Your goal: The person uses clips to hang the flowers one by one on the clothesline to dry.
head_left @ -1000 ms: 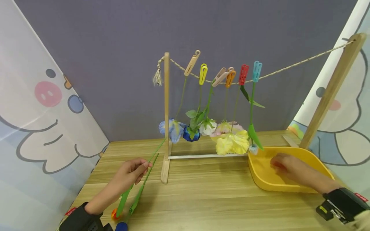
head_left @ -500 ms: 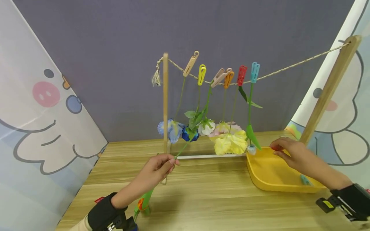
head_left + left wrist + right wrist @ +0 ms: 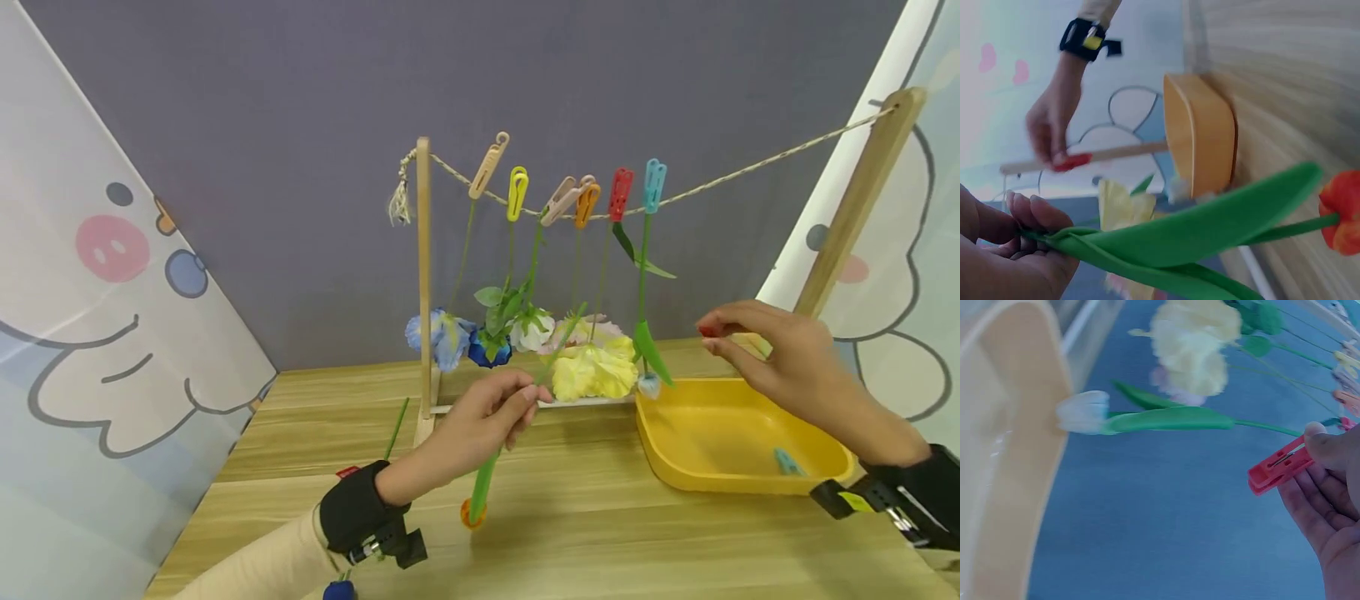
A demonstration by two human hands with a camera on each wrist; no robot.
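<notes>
Red clothespin [image 3: 1277,467] is being pinched by right hand [image 3: 772,358] at 3 o'clock; left hand [image 3: 480,417] is pinching orange tulip's stem [image 3: 517,396], bloom hanging dwn w/ counter [image 3: 600,533] below.

Six pegs [image 3: 583,193] on the rope [image 3: 750,167] — one more in the single yellow tray [image 3: 678,467] — two hands [image 3: 487,417].

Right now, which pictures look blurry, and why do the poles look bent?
Head view: sharp, evenly lit; the wide lens tilts the right wooden post outward. Left wrist view: turned sideways, the left hand and orange tulip soft and too close. Right wrist view: bluish, the yellow flower blurred; the red clothespin is clearer.
</notes>
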